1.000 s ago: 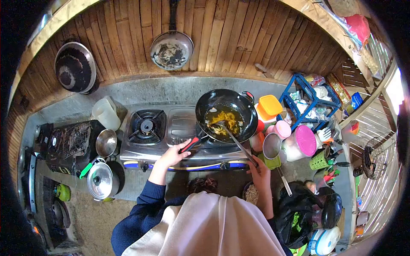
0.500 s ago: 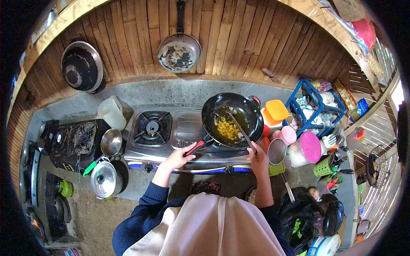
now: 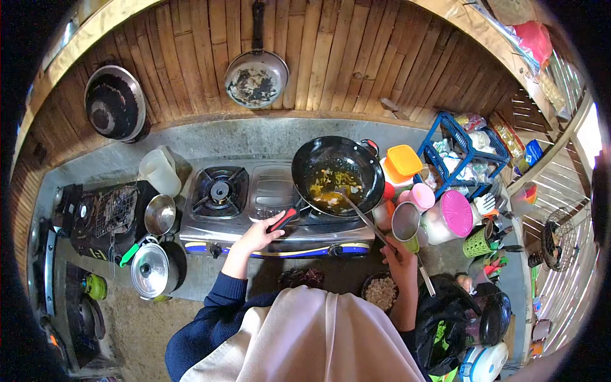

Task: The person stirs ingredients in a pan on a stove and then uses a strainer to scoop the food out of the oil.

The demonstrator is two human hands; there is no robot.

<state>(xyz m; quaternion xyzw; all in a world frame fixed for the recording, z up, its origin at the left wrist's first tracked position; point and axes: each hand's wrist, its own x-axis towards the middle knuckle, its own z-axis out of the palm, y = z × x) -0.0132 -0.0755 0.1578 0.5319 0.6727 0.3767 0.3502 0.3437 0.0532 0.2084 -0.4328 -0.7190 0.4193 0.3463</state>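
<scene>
A black wok [image 3: 372,167] sits on the right burner of a steel gas stove [image 3: 270,234]. Yellowish chopped food [image 3: 331,184] in oil lies at its bottom. The wok's red and black handle [image 3: 283,219] points toward me, with my left hand [image 3: 258,233] closed around it. My right hand [image 3: 400,256] grips the long handle of a metal spatula [image 3: 364,218]. Its blade rests among the food, partly hidden there. Just left of my right forearm, a bowl of pale chopped food [image 3: 380,291] stands near my body.
The left burner [image 3: 219,190] stands beside the wok. A lidded pot [image 3: 153,270] and a small steel bowl [image 3: 160,214] are at left. On the right are a strainer [image 3: 405,221], a pink-lidded container [image 3: 456,213] and a blue rack [image 3: 461,153]. Pans [image 3: 256,79] hang on the bamboo wall.
My right hand has moved toward me and right, drawing the spatula's blade to the near side of the wok. The food has shifted. More of the bowl near me shows.
</scene>
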